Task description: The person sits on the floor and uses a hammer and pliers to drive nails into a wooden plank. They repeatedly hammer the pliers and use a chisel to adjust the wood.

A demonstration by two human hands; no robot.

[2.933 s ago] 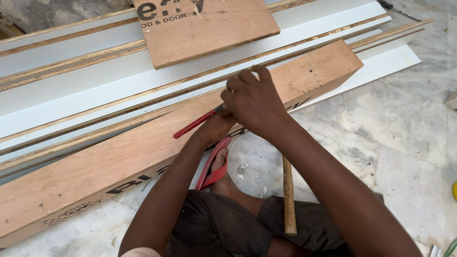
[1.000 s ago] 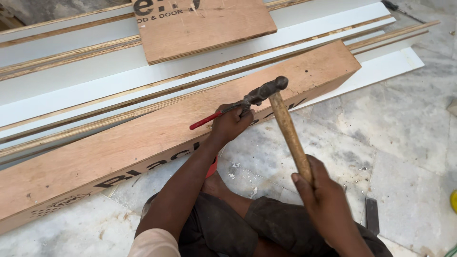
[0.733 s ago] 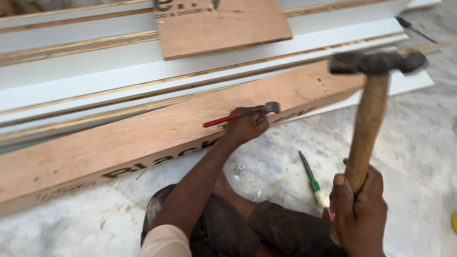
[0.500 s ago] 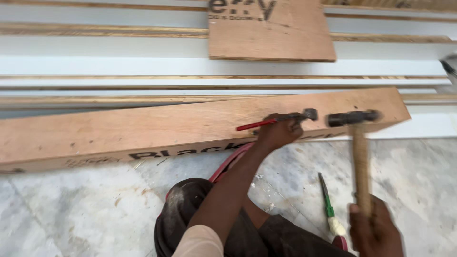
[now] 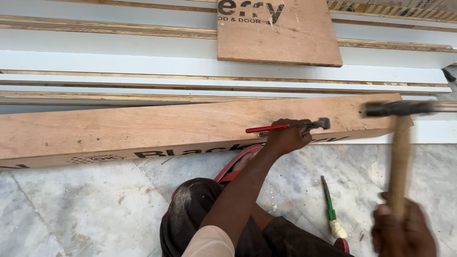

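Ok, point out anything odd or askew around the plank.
One thing: a green-handled tool lies loose on the floor beside the knee. The square board sits slightly skewed on the white strips. Nothing looks damaged or spilled.

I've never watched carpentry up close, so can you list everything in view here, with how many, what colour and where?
Long plywood plank: one, reddish-brown, lying across the floor.
Square plywood piece: one, brown, on the white boards.
White boards: several, stacked behind the plank.
Pliers: one, red handles, on the plank.
Hammer: one, wooden handle, raised at right.
Screwdriver: one, green, on the floor.
Marble floor: grey-white.
Sandal: red, under the foot.
Left hand: holds pliers.
Right hand: grips hammer.
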